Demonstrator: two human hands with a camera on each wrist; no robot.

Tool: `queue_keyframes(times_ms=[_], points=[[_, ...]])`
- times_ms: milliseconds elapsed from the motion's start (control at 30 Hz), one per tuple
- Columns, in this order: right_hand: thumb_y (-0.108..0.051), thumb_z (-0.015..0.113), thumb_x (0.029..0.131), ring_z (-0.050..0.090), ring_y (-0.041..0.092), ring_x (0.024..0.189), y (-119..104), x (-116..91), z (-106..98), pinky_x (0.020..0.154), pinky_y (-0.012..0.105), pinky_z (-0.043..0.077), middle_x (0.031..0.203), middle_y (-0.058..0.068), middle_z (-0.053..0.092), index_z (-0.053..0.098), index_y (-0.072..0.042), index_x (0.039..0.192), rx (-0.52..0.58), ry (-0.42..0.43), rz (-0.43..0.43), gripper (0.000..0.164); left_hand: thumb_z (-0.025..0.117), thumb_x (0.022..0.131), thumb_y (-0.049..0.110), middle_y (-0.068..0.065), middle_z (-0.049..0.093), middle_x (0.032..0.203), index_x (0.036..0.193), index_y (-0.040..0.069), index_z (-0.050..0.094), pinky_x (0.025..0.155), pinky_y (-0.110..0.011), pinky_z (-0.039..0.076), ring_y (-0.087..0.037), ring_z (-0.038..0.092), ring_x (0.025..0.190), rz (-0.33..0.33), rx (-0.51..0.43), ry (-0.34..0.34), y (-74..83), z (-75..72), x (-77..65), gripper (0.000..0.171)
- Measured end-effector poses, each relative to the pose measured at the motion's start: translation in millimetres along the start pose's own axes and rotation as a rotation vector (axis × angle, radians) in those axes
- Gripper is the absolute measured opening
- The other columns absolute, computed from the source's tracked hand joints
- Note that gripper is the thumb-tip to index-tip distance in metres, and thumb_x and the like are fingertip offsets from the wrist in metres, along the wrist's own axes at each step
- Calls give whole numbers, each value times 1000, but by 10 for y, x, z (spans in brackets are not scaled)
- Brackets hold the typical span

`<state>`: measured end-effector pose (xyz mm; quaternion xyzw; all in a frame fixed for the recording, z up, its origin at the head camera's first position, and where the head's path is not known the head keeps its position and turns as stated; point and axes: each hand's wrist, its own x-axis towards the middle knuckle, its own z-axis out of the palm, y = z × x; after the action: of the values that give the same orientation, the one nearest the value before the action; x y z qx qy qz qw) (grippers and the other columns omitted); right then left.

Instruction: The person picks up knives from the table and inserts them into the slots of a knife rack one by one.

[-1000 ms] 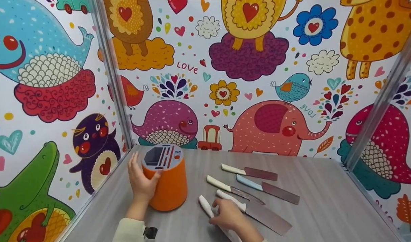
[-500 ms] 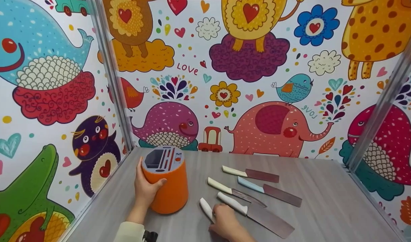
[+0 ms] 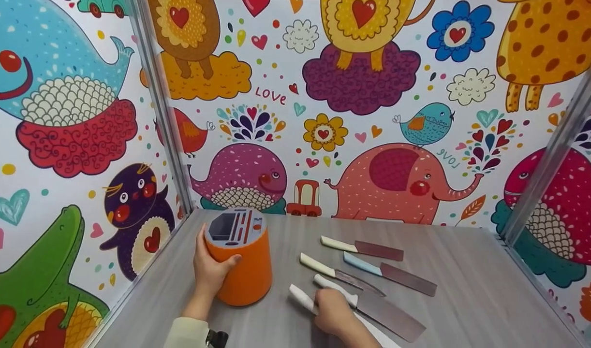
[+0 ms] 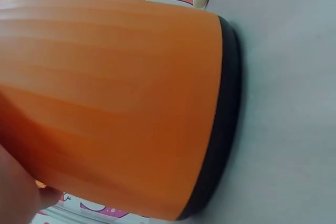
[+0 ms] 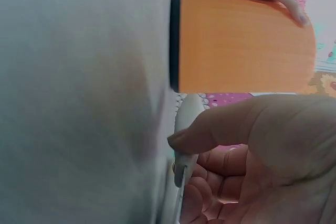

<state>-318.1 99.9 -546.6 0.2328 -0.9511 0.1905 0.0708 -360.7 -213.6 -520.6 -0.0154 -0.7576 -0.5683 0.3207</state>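
Note:
An orange knife block (image 3: pixel 247 273) with a grey slotted top stands upright on the table. My left hand (image 3: pixel 212 273) holds it from the left side, thumb on the front and fingers wrapped behind. My right hand (image 3: pixel 335 311) grips a knife with a white handle (image 3: pixel 301 296) low over the tabletop. In the right wrist view the thumb pinches that handle (image 5: pixel 187 114) against the curled fingers. Its blade runs toward me, partly hidden by the hand. Directly beside the right hand lies a white-handled cleaver (image 3: pixel 391 315).
Behind the cleaver lie a cream-handled knife (image 3: pixel 317 264) with a pointed blade, a blue-handled cleaver (image 3: pixel 406 279) and another cream-handled cleaver (image 3: pixel 380 250). Patterned wall panels with metal corner posts (image 3: pixel 167 116) enclose the grey table (image 3: pixel 450 251) at the back and sides.
My right hand has taken hold of the white-handled knife, whose blade has swung to the right. My left thumb has slid from the block's rim down onto its side.

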Motion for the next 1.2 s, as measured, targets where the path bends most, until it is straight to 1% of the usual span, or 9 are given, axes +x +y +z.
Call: queue_keyframes(times_ms=[67, 133, 267, 400, 533, 633, 933, 1067, 1200], points=[[2, 74, 58, 50, 10, 58, 2, 1, -72, 53, 30, 44, 63, -4, 57, 63, -10, 70, 36, 22, 10, 20, 89, 70, 21, -4, 45, 149, 156, 19, 23, 115, -41, 39, -14, 49, 126, 7, -2, 5, 7, 7, -14, 108], [0, 73, 59, 47, 9, 57, -3, 6, -151, 51, 28, 42, 62, -5, 57, 64, -11, 69, 72, 47, 18, 18, 89, 69, 22, -6, 46, 148, 155, 17, 24, 114, -49, 39, -18, 49, 126, 15, -4, 9, 22, 22, -27, 108], [-3, 73, 60, 44, 8, 58, -19, 11, -320, 51, 26, 37, 61, -6, 54, 62, -11, 69, 108, 76, 38, 16, 90, 69, 22, -8, 48, 146, 154, 13, 25, 112, -52, 40, -21, 50, 126, 35, -10, 2, 59, 75, -51, 108], [-8, 75, 62, 44, 9, 60, -28, 6, -503, 54, 25, 37, 65, -7, 54, 62, -12, 74, 122, 87, 78, 18, 90, 67, 25, -8, 49, 145, 154, 12, 25, 111, -45, 42, -19, 51, 125, 58, 6, -7, 91, 140, -78, 109], [-12, 75, 66, 49, 8, 63, -13, -11, -677, 55, 25, 40, 68, -6, 58, 64, -12, 78, 170, 102, 98, 17, 90, 67, 24, -6, 50, 145, 154, 13, 27, 107, -21, 40, -16, 52, 123, 73, 15, -14, 109, 182, -113, 109], [-13, 76, 69, 51, 8, 65, 10, -24, -794, 56, 24, 43, 71, -6, 60, 64, -14, 79, 209, 124, 118, 16, 90, 67, 24, -5, 51, 145, 154, 14, 27, 103, -10, 36, -17, 52, 123, 73, 7, -31, 116, 206, -140, 108], [-16, 77, 73, 54, 9, 65, 61, -71, -1058, 59, 26, 46, 72, -5, 62, 63, -16, 84, 282, 310, 236, 18, 90, 67, 23, -4, 52, 144, 153, 9, 27, 103, -9, 36, -13, 52, 123, 79, -12, -43, 134, 274, -166, 108], [-16, 80, 77, 56, 12, 69, 117, -95, -1152, 61, 28, 48, 77, 0, 63, 65, -14, 88, 366, 346, 291, 18, 90, 68, 22, -4, 52, 144, 153, 11, 28, 103, -8, 36, -13, 52, 123, 86, -19, -42, 123, 273, -169, 107], [-13, 81, 78, 56, 14, 69, 181, -118, -1215, 60, 26, 48, 76, 3, 62, 66, -13, 88, 472, 399, 291, 17, 90, 68, 20, -3, 52, 144, 153, 13, 28, 103, -8, 37, -13, 53, 122, 98, -40, -45, 106, 265, -165, 106]])
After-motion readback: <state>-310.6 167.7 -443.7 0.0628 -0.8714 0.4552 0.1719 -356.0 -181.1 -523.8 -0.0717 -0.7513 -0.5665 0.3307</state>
